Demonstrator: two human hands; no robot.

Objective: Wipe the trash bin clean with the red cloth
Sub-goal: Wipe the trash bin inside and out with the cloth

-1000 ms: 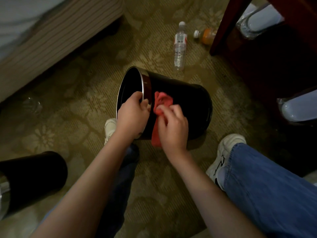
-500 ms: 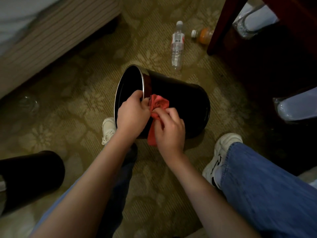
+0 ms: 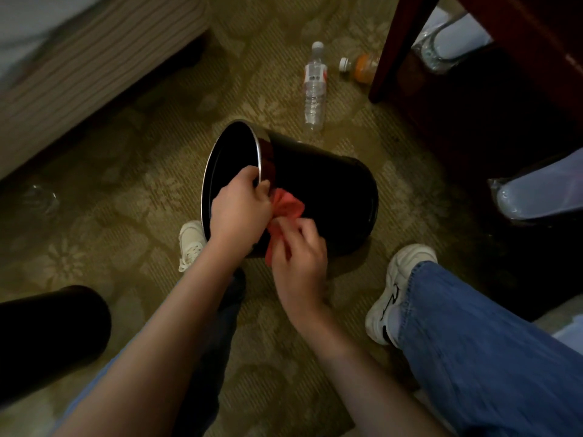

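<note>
Gripping the shiny metal rim of a black trash bin (image 3: 331, 190), a person's left hand (image 3: 239, 212) holds the container tipped over on a patterned carpet (image 3: 126, 200). The bin's open mouth faces away from the right hand. The left fingers are curled over the edge, their tips inside the bin and the thumb on the outside, clamped on the rim.

Just beside that thumb, the right hand (image 3: 299, 257) pinches a bunched red cloth (image 3: 288, 206) between thumb and bent fingers. It holds the cloth against the bin's outer wall close under the rim band. The cloth fans out above the right fingertips, and a strip of it hangs down beneath them. The two hands sit almost touching, with the cloth between them.

Beyond the fingers, past the bin, a clear plastic bottle (image 3: 314, 89) lies on the carpet. An orange-filled bottle (image 3: 362, 67) lies near it, against a dark wooden furniture leg (image 3: 397, 48). One white sneaker (image 3: 191, 244) shows just outside the left wrist. A second sneaker (image 3: 400, 288) sits out to the side of the right hand, under a leg in blue jeans (image 3: 489, 357). Well apart from the left forearm stands another black bin (image 3: 47, 335), and a striped bed base (image 3: 94, 58) runs far beyond the left hand.
</note>
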